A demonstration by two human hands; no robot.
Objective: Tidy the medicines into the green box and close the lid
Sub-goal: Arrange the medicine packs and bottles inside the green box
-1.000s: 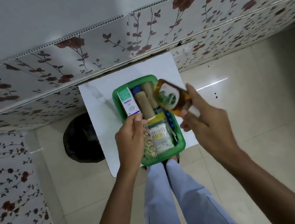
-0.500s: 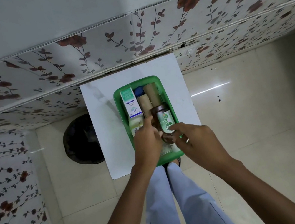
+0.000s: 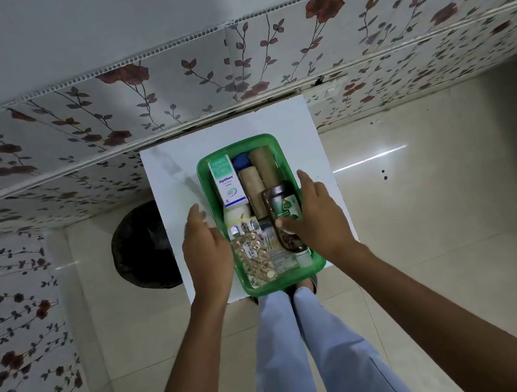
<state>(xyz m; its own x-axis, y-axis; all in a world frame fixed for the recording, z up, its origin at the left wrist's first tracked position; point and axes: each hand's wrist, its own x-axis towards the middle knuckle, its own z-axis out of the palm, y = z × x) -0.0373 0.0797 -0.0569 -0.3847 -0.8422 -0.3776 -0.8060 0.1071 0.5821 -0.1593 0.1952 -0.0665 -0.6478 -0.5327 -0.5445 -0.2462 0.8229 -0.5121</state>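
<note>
The green box (image 3: 234, 143) sits lidless on a small white table (image 3: 171, 176). Inside it lie an Optibex carton (image 3: 227, 184), two brown bandage rolls (image 3: 255, 193), a blue cap (image 3: 241, 161), a white bottle (image 3: 238, 213), a golden capsule strip (image 3: 255, 258), a swab pack (image 3: 274, 248) and a brown syrup bottle (image 3: 283, 207) lying along the right side. My left hand (image 3: 206, 252) lies flat against the box's left wall, fingers straight. My right hand (image 3: 317, 216) rests over the right rim with its thumb on the syrup bottle. No lid is in view.
A black round bin (image 3: 143, 249) stands on the tiled floor left of the table. A floral-patterned wall (image 3: 228, 64) runs right behind the table. My legs (image 3: 309, 341) are at the table's near edge. Open floor lies to the right.
The right hand brought the syrup bottle from above the box's right side down into the box. Both hands then spread apart to the box's two sides.
</note>
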